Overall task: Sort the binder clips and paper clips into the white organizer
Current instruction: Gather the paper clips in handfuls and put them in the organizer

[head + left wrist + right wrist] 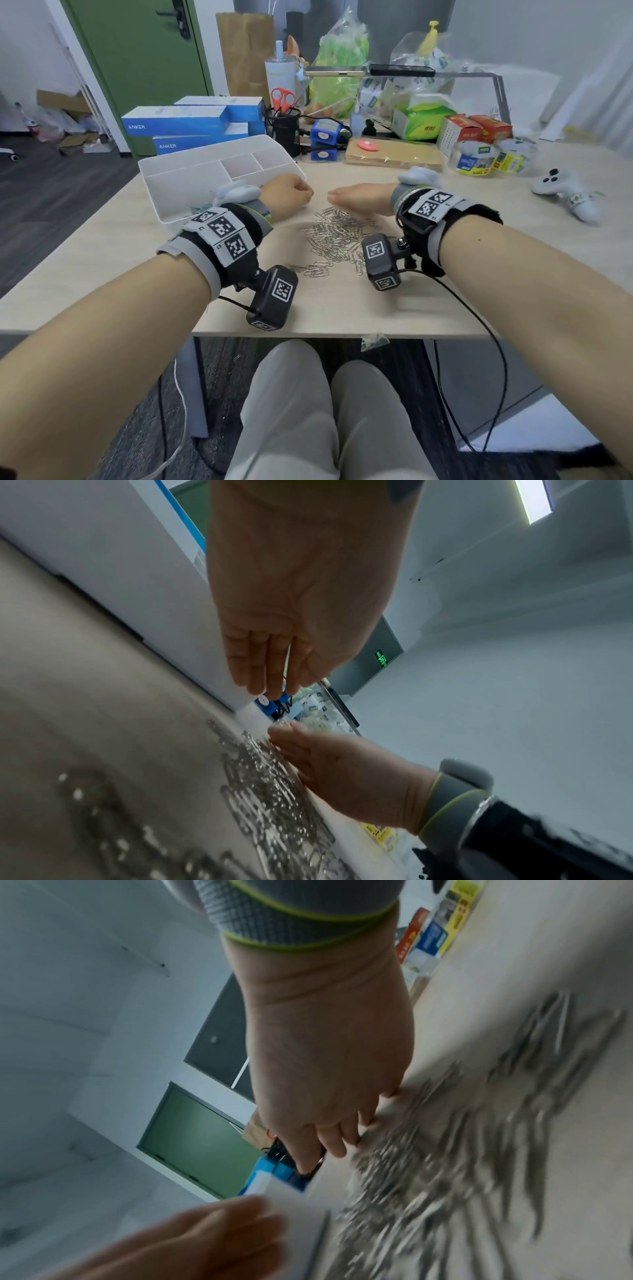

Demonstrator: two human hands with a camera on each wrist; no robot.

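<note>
A heap of silver paper clips (334,236) (267,785) (445,1164) lies mid-table, with a few strays toward the front edge. The white organizer (191,185) (137,593) stands just left of the heap; its compartments that show look bare. Small coloured items in its near corner are mostly hidden by my left wrist. My left hand (291,197) (274,669) hovers beside the organizer's right corner, fingers straight and together, holding nothing. My right hand (356,200) (329,1123) rests its edge on the table at the heap's far side, fingers extended, empty.
Behind the organizer are blue boxes (191,123) and a black mesh pen cup with red scissors (282,126). A cork board (394,154), tape rolls (479,157) and a white controller (555,185) lie to the right. A small plastic bag (375,341) hangs at the table's front edge.
</note>
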